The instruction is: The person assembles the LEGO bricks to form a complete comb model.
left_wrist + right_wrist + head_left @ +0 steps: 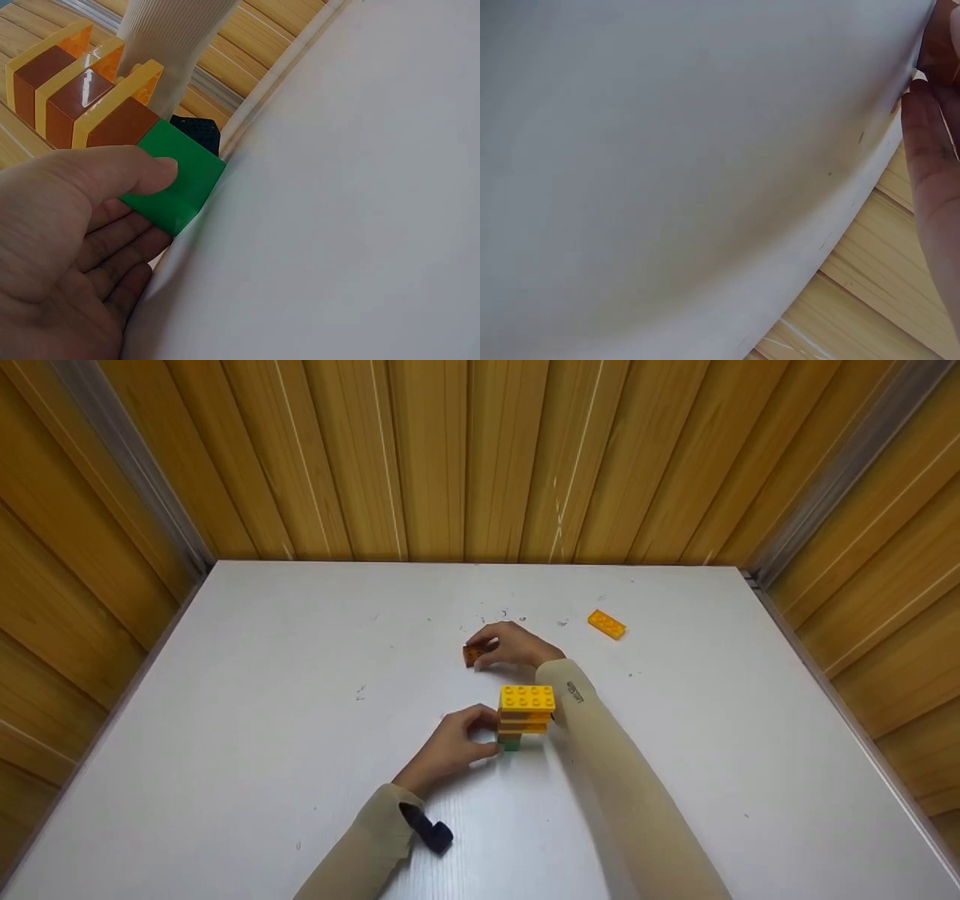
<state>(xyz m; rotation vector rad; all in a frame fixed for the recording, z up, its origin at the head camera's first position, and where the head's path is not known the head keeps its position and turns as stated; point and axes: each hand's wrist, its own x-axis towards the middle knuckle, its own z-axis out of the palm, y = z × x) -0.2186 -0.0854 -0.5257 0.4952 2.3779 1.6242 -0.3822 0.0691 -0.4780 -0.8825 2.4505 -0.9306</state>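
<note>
A tower of toy building bricks [527,699] stands upright on the white table, topped by a yellow studded plate. In the left wrist view its green brick [191,176] forms the base, with brown bricks [120,124] and yellow plates alternating above it. My left hand [452,744] holds that green base, thumb on its near face and fingers round behind. Farther back, beyond the tower, my right hand [519,645] pinches a loose brown brick [471,655] between thumb and fingers. Only a corner of this brick [936,49] enters the right wrist view.
A loose orange-yellow plate [606,625] lies at the back right of the white table [300,660]. My right forearm [622,757] passes close along the tower's right side. Wood-patterned panels [435,457] enclose the table at the back and sides.
</note>
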